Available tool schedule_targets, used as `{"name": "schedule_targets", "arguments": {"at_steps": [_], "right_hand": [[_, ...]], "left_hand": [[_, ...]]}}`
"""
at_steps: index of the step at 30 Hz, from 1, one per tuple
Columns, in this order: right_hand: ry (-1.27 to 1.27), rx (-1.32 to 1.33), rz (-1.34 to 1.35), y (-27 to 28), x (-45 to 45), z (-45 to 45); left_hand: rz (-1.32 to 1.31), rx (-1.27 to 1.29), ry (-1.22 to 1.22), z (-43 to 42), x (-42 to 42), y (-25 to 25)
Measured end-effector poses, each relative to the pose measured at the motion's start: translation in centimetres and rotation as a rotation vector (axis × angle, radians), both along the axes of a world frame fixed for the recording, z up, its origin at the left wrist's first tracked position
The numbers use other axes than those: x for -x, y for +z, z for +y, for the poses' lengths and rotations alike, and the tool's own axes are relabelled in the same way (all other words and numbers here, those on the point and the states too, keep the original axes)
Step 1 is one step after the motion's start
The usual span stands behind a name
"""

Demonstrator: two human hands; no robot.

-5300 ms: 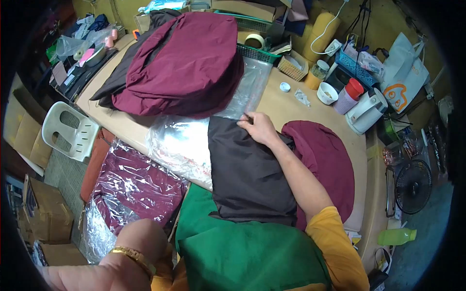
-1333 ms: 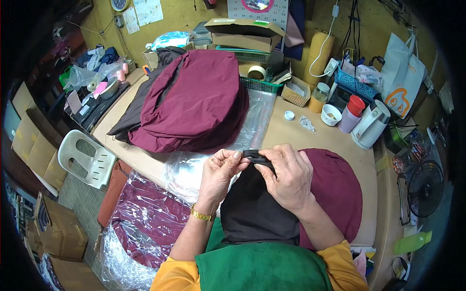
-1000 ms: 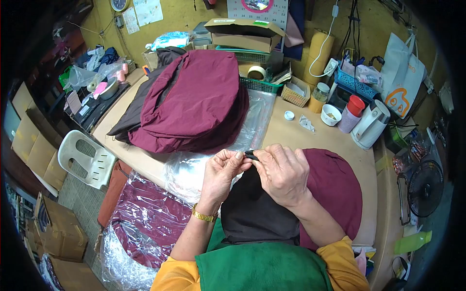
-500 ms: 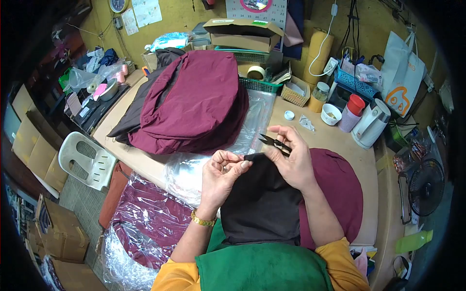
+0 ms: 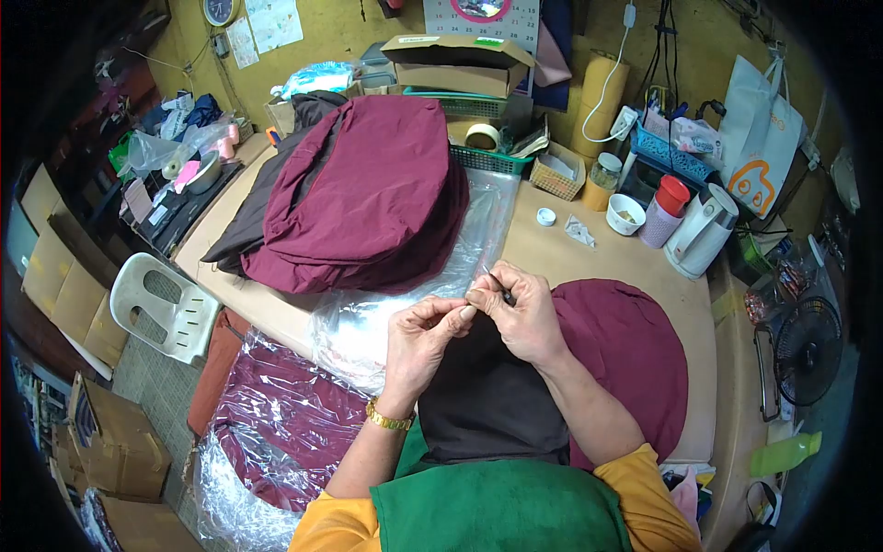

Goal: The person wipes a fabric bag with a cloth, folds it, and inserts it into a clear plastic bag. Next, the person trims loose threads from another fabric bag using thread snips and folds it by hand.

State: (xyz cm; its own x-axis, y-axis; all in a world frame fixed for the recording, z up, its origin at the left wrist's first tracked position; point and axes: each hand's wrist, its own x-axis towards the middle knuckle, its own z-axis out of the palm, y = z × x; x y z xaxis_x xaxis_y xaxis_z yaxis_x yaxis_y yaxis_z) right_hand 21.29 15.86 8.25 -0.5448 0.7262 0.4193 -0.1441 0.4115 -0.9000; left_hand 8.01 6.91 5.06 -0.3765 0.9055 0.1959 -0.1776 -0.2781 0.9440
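Note:
Black fabric (image 5: 492,396) hangs down from between my hands over the green apron (image 5: 497,506). My left hand (image 5: 425,336), with a gold bracelet at the wrist, pinches the upper edge of this fabric. Fingertip to fingertip with it, my right hand (image 5: 517,313) is closed round small black thread snips (image 5: 503,289), which are mostly hidden in the palm. Its thumb and forefinger meet at the fabric's edge. Maroon fabric (image 5: 630,368) lies on the table just right of the black fabric.
A stack of maroon bags (image 5: 363,193) stands at the back left on clear plastic sheets (image 5: 354,331). Plastic-wrapped maroon fabric (image 5: 285,405) lies at lower left. A white bowl (image 5: 625,215), a red-lidded tumbler (image 5: 664,213) and a kettle (image 5: 702,230) line the right back. A white chair (image 5: 166,308) stands left.
Earlier my left hand was low and the right lay on the black fabric; both then came together at its edge. Since half a second ago, my right hand has turned inward and its fingertips meet the left's.

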Motion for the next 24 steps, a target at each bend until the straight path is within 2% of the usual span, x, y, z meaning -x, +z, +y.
{"name": "schedule_targets", "arguments": {"at_steps": [4, 6, 7, 10, 13, 24], "right_hand": [[0.043, 0.113, -0.004, -0.7, -0.2, 0.2], [0.021, 0.224, 0.176, 0.2, -0.3, 0.2], [0.025, 0.222, 0.176, 0.3, -0.6, 0.4], [0.025, 0.019, -0.099, 0.7, -2.6, 0.6], [0.000, -0.114, -0.252, 0.9, -3.2, 0.1], [0.035, -0.062, -0.282, 0.8, -3.5, 0.2]], "left_hand": [[-0.023, 0.013, -0.006, -0.1, -0.3, 0.1], [-0.106, -0.011, -0.011, -0.1, -0.3, -0.1], [-0.106, -0.014, -0.007, -0.1, -0.2, -0.2], [-0.182, -0.020, -0.024, -0.1, -0.1, -0.5], [-0.187, -0.001, -0.019, -0.2, -0.3, -0.2], [-0.130, -0.014, -0.069, -0.4, -0.3, -0.2]]}}
